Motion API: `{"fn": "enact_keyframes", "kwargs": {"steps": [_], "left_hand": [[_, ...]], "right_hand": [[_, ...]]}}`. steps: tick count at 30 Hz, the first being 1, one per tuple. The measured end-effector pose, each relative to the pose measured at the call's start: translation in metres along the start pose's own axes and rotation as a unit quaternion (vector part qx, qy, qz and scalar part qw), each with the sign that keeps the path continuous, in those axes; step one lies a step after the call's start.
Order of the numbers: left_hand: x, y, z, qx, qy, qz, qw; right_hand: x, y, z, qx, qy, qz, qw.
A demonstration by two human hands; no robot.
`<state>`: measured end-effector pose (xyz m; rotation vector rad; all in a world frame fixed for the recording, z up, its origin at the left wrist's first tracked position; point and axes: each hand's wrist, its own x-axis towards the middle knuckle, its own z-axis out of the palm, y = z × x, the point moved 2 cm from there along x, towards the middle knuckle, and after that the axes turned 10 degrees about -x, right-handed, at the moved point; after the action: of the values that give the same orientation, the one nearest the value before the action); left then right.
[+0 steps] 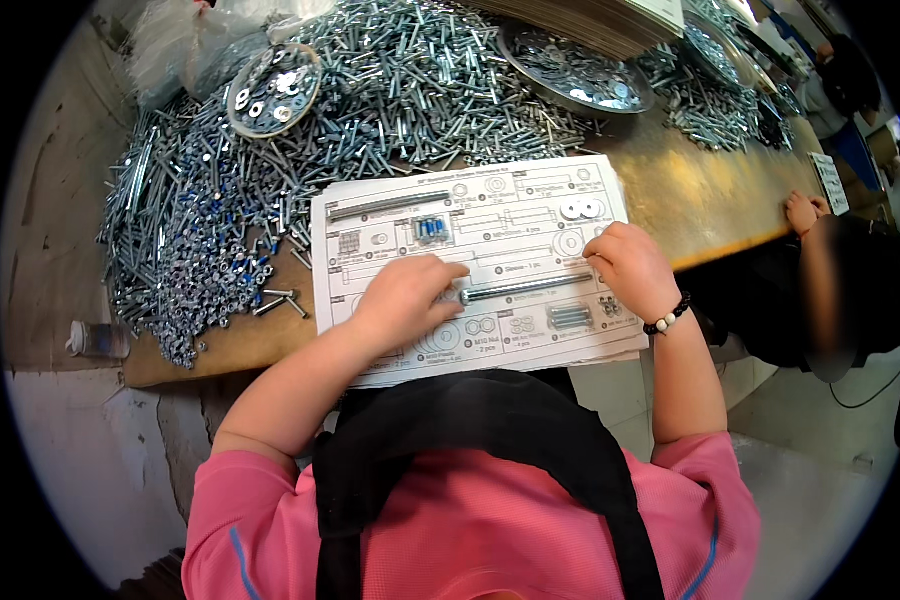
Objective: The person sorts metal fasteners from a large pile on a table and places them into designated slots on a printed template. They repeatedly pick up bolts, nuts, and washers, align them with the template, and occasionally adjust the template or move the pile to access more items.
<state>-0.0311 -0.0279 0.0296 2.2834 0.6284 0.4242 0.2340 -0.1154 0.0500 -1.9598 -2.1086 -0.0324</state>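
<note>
A heap of loose bolts [370,90] fills the upper left of the frame, with 2 metal trays [580,75] of washers above. At centre lies a printed parts sheet [470,270]. On it a long bolt [525,289] lies left-right, between both hands. The left hand [405,300] rests curled at its left end, fingertips touching; the right hand [630,265], loosely clenched, sits just beyond its right end.
</note>
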Motion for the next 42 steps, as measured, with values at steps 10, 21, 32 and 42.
{"fn": "enact_keyframes", "kwargs": {"steps": [10,21,32,42], "left_hand": [[0.001,-0.003,0.017,0.021,-0.012,-0.006,1.0],[-0.096,-0.044,-0.049,0.055,0.278,-0.126,0.951],[-0.19,-0.124,-0.103,0.368,0.244,-0.247,0.863],[-0.215,-0.109,-0.084,0.266,0.268,-0.178,0.909]], "right_hand": [[-0.01,-0.002,0.002,-0.011,-0.055,0.009,0.998],[0.07,-0.102,0.022,0.165,-0.029,-0.153,0.974],[0.124,-0.308,0.124,0.069,-0.002,-0.45,0.891],[0.175,-0.315,0.144,-0.095,-0.095,-0.397,0.908]]}}
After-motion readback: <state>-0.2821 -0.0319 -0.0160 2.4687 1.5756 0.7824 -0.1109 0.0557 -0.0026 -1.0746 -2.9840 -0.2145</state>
